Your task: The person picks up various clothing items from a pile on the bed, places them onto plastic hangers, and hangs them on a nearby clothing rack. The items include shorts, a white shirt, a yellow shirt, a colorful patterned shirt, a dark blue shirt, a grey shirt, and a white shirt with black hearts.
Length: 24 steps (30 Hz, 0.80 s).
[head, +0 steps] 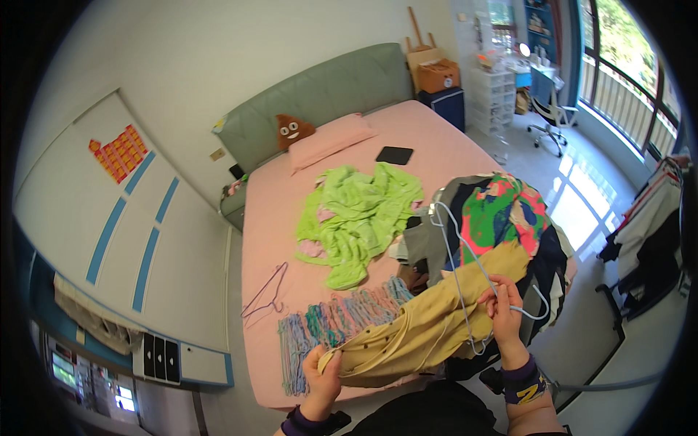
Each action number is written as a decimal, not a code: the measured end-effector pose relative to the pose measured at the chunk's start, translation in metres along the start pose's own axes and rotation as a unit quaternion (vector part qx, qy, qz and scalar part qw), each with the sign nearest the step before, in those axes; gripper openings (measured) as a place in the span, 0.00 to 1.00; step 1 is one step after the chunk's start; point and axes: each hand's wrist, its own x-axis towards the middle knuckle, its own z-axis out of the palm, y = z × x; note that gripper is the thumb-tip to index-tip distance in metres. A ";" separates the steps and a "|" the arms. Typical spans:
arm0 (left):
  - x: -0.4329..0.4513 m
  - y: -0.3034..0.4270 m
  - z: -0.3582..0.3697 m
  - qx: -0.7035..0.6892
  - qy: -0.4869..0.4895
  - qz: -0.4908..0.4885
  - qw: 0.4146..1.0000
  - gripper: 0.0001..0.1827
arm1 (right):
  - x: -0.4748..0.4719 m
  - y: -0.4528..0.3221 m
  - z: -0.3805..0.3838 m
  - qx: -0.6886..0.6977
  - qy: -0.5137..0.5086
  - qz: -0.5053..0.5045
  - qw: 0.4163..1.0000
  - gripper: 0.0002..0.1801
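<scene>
My left hand [323,376] grips one end of a mustard-yellow garment [403,340] with small dark dots along its edge. The garment stretches to the right across the bed, its far end lying on a heap of clothes. Above it, my right hand [503,305] holds a pale blue clothes hanger [455,229] near its hook, which points to the right. Part of the hanger's frame crosses over the yellow cloth. Beyond the garment is a row of many pastel hangers [332,324] laid side by side. A single purple hanger [267,305] lies to their left.
On the pink bed [267,218] are a crumpled lime-green blanket [354,218], a black flat item [395,155], a pillow [332,140] and a brown plush cushion [293,131]. A multicoloured garment [496,218] tops the clothes heap. Right stands a rack with hanging clothes [649,240].
</scene>
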 end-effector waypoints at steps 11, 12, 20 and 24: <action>-0.121 0.052 -0.157 0.099 0.088 0.138 0.982 0.15 | -0.099 -0.023 0.109 0.006 -0.174 0.037 0.984 0.23; -0.129 0.052 -0.170 0.124 0.094 0.146 0.977 0.15 | -0.110 -0.027 0.117 -0.005 -0.171 0.049 0.984 0.24; -0.167 0.092 -0.223 0.302 0.084 0.171 0.934 0.15 | -0.179 -0.036 0.151 -0.011 -0.288 0.098 0.953 0.27; -0.182 0.088 -0.252 0.355 0.087 0.105 0.925 0.13 | -0.200 -0.035 0.168 0.002 -0.316 0.146 0.937 0.28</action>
